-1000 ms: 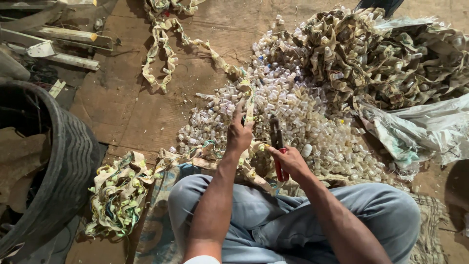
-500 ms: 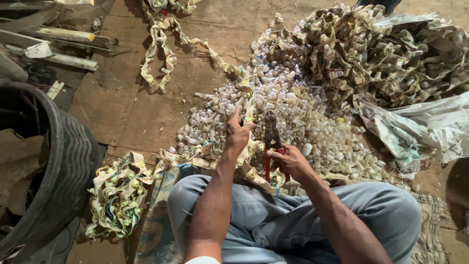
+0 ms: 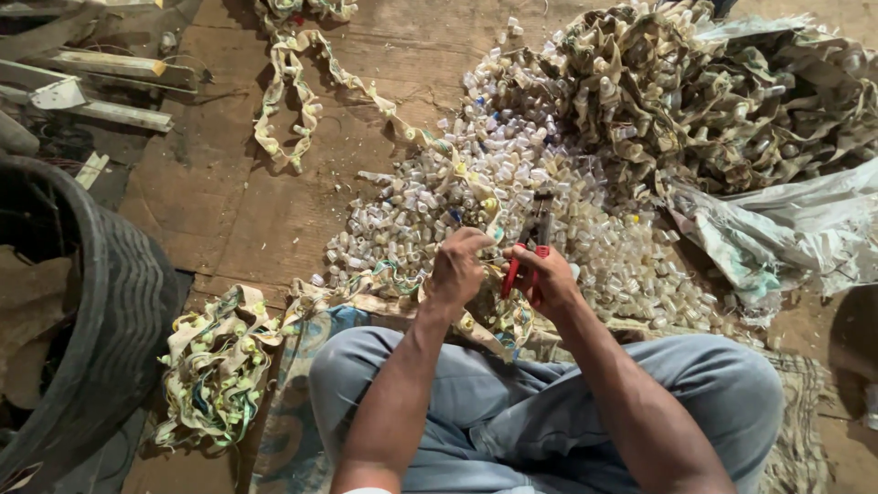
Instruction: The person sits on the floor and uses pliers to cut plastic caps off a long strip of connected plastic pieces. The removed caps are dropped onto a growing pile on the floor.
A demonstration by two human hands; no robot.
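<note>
1. Head view, progress. I see a wide heap of small clear caps (image 3: 512, 197) already loose on the wooden floor (image 3: 229, 210), and a bundle of stripped strip (image 3: 215, 366) lying left of my knee. A large tangle of strip with caps attached (image 3: 722, 101) sits at upper right; I judge much remains.
2. Head view, grips. My left hand (image 3: 457, 270) is clenched around the strip in work (image 3: 485, 316), just above my lap. My right hand (image 3: 544, 274) grasps the red-handled pliers (image 3: 529, 247).
3. Head view, orientation. The pliers' long axis runs away from me, nose pointing up-frame into the caps; the strip trails up-left across the floor.
</note>
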